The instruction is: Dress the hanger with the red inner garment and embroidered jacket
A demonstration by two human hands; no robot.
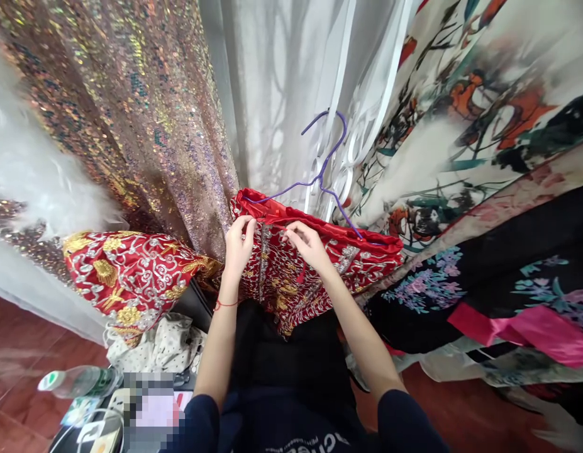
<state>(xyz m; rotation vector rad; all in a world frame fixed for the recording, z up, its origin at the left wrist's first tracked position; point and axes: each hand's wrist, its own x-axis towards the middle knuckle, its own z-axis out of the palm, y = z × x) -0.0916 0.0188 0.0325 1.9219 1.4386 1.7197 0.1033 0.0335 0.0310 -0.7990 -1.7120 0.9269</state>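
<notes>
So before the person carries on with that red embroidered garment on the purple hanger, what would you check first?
1. Left hand pinching the front of the red garment: ok.
2. Right hand gripping the fabric beside it: ok.
3. Purple hanger seated inside the garment's shoulders: ok on the right side; the left end is hidden.
4. Hanger hook caught on something: cannot tell, it shows only against the white curtain.
5. Front fastening closed: cannot tell, fingers cover it.
6. Sequin fabric away from the hands: ok, it hangs to the left.
</notes>
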